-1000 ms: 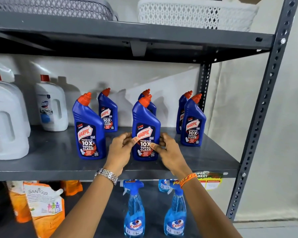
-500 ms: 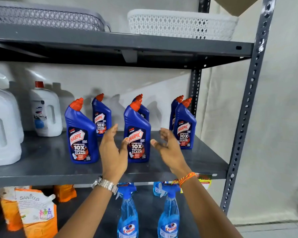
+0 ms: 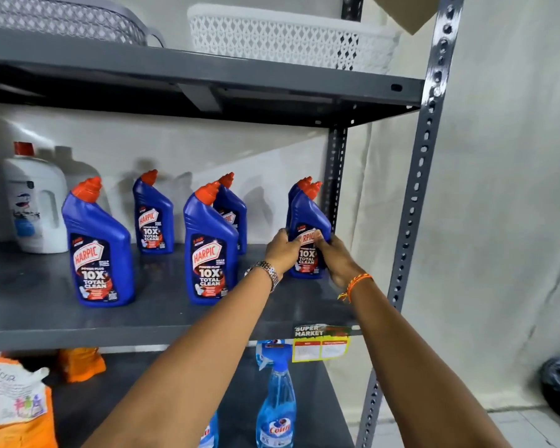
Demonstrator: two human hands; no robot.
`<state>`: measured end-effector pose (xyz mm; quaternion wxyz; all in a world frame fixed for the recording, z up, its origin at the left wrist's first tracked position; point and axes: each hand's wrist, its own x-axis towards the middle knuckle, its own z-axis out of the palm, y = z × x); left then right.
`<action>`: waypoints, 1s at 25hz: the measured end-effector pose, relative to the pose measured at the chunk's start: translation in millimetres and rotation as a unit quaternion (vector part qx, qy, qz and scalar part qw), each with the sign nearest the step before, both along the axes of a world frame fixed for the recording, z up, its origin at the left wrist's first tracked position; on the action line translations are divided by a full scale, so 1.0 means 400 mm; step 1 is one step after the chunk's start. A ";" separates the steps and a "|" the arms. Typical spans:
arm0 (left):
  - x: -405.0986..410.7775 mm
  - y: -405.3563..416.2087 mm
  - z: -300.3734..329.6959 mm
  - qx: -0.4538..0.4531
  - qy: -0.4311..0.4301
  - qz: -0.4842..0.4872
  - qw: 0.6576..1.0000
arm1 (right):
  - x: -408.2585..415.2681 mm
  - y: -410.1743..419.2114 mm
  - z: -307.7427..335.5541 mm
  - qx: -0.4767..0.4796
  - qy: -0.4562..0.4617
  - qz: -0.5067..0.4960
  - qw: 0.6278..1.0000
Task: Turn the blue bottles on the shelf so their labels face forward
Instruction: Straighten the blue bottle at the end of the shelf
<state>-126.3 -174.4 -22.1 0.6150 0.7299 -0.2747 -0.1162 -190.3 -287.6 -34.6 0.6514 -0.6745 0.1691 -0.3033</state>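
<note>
Several blue Harpic bottles with orange caps stand on the grey middle shelf. The front left bottle and the front middle bottle show their labels to me. Behind them stand a back left bottle and a back middle bottle, partly hidden. At the right end, my left hand and my right hand grip the front right bottle from both sides; its label faces me. Another bottle behind it shows only its cap.
A white jug with a red cap stands at the shelf's left. Two lattice baskets sit on the upper shelf. Blue spray bottles and orange pouches fill the lower shelf. The grey upright stands right of my hands.
Both hands let go of the front middle bottle, opened, and moved right; now they are closed around the front right bottle. The view has shifted right.
</note>
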 end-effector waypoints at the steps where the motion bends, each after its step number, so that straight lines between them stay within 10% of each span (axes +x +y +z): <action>1: 0.009 -0.015 -0.008 0.002 -0.005 0.005 1.000 | -0.001 -0.003 -0.005 -0.004 -0.002 0.015 1.000; 25: -0.140 0.083 -0.108 -0.043 -0.137 0.049 0.988 | -0.153 0.040 -0.106 -0.029 -0.061 0.040 0.997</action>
